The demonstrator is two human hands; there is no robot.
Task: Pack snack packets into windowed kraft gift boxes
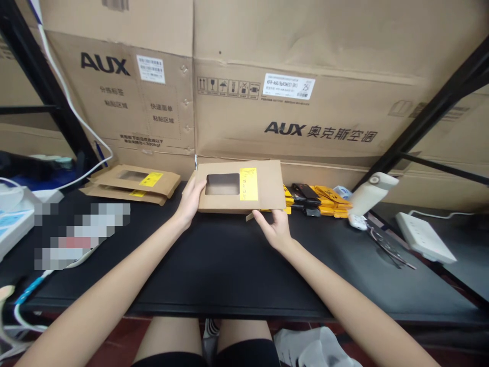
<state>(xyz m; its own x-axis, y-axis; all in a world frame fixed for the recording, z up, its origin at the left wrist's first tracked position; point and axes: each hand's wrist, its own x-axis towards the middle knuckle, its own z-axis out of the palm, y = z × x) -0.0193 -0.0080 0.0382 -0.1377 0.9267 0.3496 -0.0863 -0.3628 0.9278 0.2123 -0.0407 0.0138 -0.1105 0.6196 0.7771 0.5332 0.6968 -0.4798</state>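
Observation:
A flat brown cardboard box [263, 176] with a rectangular cut-out window and a yellow handwritten sticky note [248, 184] is held up over the black table. My left hand [191, 199] grips its left end, with the thumb on the front face. At the lower right corner my right hand [275, 227] holds the box from below, its thumb near a small loose cardboard flap [250, 216]. The right hand's other fingers are partly hidden behind the box. To the left, similar window boxes [164, 184] with yellow notes lie stacked.
Yellow and black packets [321, 199] lie behind the box to the right. Beside them are a white bottle [372, 193], a small white device [358, 221], glasses [387, 247] and a white flat box [424, 237]. Large AUX cartons [237, 117] wall the back. A white cable [69, 97] hangs left.

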